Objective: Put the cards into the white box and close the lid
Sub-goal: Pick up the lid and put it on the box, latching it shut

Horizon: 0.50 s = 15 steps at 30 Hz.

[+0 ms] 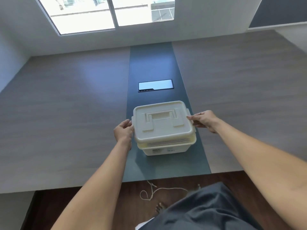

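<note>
Head view shows a white box standing on the dark strip that runs down the middle of a wooden desk, near the front edge. The lid sits on top of the box, with its flat handle folded down. At the near side the lid looks a little raised above the rim of the box, and thin stacked edges show in the gap; I cannot tell if these are the cards.

The left hand is at the left side of the lid, its fingers curled and touching the lid edge by the left latch. The right hand is at the right side, its fingers pinched on the right latch. Both hands are partly closed on the lid sides, 1 on each side.

Behind the box, apart from it, a dark phone lies flat on the same strip. Under the desk edge a light string lies on the brown floor.
</note>
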{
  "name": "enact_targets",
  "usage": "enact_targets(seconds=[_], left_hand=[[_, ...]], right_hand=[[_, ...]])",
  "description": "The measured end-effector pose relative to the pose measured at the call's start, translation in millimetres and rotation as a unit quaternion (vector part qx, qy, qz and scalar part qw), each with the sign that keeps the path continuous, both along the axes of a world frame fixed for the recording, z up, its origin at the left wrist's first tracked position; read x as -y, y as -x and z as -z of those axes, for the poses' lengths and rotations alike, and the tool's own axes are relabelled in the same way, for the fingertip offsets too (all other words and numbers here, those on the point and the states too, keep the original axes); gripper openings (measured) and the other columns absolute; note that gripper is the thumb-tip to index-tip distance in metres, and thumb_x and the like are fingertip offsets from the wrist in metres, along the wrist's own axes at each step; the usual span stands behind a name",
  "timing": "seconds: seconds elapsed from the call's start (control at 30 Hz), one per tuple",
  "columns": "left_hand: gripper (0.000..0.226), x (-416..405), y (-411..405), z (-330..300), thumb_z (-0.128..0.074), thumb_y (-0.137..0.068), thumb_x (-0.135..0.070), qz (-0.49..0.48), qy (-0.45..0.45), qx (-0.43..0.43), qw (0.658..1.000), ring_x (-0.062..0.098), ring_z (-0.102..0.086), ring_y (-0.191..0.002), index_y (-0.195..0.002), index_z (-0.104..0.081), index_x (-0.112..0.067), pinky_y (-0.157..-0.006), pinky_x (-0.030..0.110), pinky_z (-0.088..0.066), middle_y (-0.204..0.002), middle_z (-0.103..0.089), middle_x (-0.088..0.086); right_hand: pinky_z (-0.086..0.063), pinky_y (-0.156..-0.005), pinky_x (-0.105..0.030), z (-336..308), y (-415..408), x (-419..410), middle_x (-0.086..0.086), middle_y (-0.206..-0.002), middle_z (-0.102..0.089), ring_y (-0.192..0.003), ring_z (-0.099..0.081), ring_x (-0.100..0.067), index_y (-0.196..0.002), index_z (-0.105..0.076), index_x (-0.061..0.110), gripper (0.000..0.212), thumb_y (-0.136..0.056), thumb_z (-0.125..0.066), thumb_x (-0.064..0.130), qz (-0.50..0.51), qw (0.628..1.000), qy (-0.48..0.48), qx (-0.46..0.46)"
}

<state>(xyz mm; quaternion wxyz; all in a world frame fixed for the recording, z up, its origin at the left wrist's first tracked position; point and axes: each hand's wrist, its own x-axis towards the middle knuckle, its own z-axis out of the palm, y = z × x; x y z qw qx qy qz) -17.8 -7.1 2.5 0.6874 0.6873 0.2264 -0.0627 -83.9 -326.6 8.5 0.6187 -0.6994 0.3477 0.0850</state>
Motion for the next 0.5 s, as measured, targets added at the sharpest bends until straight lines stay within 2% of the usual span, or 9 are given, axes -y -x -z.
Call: enact_targets(seconds=[0.17, 0.37, 0.5], left_hand=[[0.047, 0, 8, 7, -0.064, -0.084, 0.011, 0.014, -0.007, -0.003, 1.000, 0.024, -0.065, -0.113, -0.131, -0.059, 0.003, -0.100, 0.031, -0.050, -0.123, -0.068, 0.016], [0.047, -3, 15, 10, -0.063, -0.085, 0.011, 0.035, -0.011, -0.002, 0.999, 0.020, -0.064, -0.102, -0.131, -0.059, 0.002, -0.094, 0.028, -0.050, -0.121, -0.068, 0.015], [0.047, -4, 18, 13, -0.064, -0.085, 0.010, 0.041, -0.009, -0.004, 0.999, 0.019, -0.065, -0.102, -0.131, -0.058, 0.001, -0.088, 0.026, -0.050, -0.121, -0.068, 0.014]], right_hand=[[-0.057, -0.070, -0.029, 3, 10, 2, -0.003, -0.071, -0.076, -0.065, -0.068, -0.015, -0.090, -0.074, 0.006, 0.035, -0.067, -0.091, 0.026, -0.005, 1.000, 0.014, -0.006], [-0.053, -0.066, -0.026, 5, 24, 3, -0.005, -0.076, -0.076, -0.064, -0.068, -0.013, -0.086, -0.073, 0.010, 0.030, -0.068, -0.091, 0.027, -0.004, 1.000, -0.002, -0.006], [-0.053, -0.065, -0.026, 8, 30, 5, -0.010, -0.083, -0.077, -0.074, -0.071, -0.019, -0.097, -0.073, 0.004, 0.037, -0.070, -0.090, 0.023, -0.022, 1.000, -0.005, -0.010]])
